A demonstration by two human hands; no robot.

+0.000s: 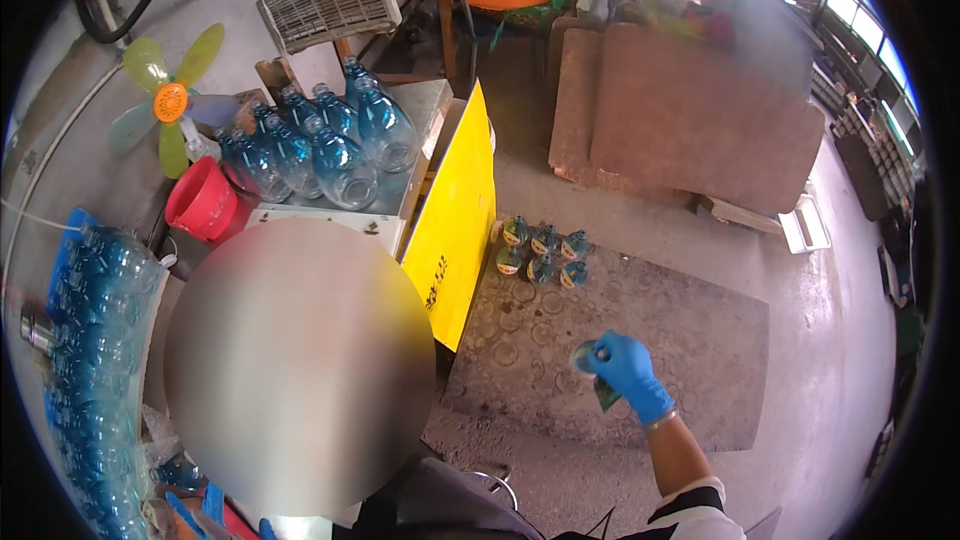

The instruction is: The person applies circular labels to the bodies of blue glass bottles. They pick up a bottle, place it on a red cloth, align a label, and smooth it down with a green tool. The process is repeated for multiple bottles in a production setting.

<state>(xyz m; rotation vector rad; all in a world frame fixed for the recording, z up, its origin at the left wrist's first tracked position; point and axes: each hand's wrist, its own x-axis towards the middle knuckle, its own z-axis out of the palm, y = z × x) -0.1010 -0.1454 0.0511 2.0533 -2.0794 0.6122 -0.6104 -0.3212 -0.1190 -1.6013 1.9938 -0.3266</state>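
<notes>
The right hand point(628, 368) wears a blue glove and is closed around the top of a small bottle point(592, 365). The bottle has a blue-green cap end and a green label that peeks out below the fingers. It is held up in the air above a grey mat point(690, 340) on the floor. The mat has many round ring marks on it.

Further out from the hand, up and to its left, six small bottles point(543, 252) stand on the far corner of the same mat. They stand close together in two rows. Each has a blue-green top and a yellow and green label.

To the left of the hand, a big yellow board point(458, 220) stands on its edge. It has a few small dark marks near its low end. Past the board, a bunch of large clear blue bottles point(320, 145) sits on a white table point(425, 105). A red bucket point(203, 202) is beside them, and a small fan point(168, 100) with yellow-green blades is above the bucket.

Far to the left, more clear blue bottles point(95, 360) are packed in a long see-through bag.

Far out past the hand, big brown boards point(690, 115) lean together.

The left hand can not be seen, so its state can not be told.
</notes>
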